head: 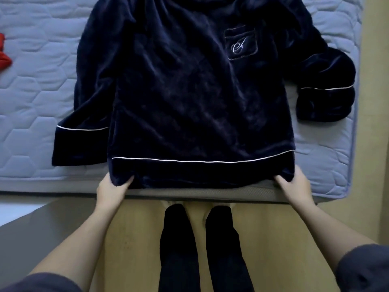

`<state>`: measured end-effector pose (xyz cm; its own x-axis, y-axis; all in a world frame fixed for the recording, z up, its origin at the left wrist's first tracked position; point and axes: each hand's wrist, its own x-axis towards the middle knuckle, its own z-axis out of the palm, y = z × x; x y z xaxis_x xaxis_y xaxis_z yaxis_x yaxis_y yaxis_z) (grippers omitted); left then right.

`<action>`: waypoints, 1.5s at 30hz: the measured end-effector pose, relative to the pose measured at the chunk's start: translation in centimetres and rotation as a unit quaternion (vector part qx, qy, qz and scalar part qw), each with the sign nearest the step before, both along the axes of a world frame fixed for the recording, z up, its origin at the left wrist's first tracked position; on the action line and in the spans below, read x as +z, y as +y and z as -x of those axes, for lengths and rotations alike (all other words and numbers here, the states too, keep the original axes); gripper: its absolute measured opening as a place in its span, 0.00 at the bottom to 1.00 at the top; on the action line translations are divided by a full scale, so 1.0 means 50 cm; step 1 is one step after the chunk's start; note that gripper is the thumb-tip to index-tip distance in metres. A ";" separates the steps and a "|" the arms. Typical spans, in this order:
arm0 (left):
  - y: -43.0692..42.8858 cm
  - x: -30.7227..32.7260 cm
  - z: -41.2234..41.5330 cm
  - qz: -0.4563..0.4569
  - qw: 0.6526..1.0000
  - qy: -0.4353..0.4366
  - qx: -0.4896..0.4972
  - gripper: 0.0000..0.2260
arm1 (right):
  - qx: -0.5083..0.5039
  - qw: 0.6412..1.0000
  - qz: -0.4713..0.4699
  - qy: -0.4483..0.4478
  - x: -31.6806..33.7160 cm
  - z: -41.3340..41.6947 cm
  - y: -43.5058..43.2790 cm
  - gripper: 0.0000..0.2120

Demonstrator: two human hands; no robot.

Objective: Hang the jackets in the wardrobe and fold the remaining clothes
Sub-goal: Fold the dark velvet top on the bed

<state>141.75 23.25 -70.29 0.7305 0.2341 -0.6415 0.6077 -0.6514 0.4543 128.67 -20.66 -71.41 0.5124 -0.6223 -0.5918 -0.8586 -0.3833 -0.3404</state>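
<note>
Grey sleeves [366, 268] at the bottom corners lead up my bare forearms to the hands. My left hand [111, 191] pinches the lower left corner of the navy velvet top [189, 91], thumb over the hem and the other fingers hidden beneath the cloth. My right hand [294, 186] grips the lower right corner the same way. The top lies flat, front up, across the quilted grey mattress [42, 102], its hem hanging just over the near edge. Its chest pocket [241, 44] sits upper right, embroidered with a monogram. One sleeve lies straight at the left and the other is bunched at the right. A red garment [4, 57] pokes in at the far left edge. My dark-trousered legs [179, 249] stand on the tan floor [273, 239] below.
</note>
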 end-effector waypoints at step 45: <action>0.302 0.079 -0.479 0.027 0.997 0.062 -0.033 0.09 | 0.358 0.933 0.013 0.040 0.081 -0.639 0.706 0.34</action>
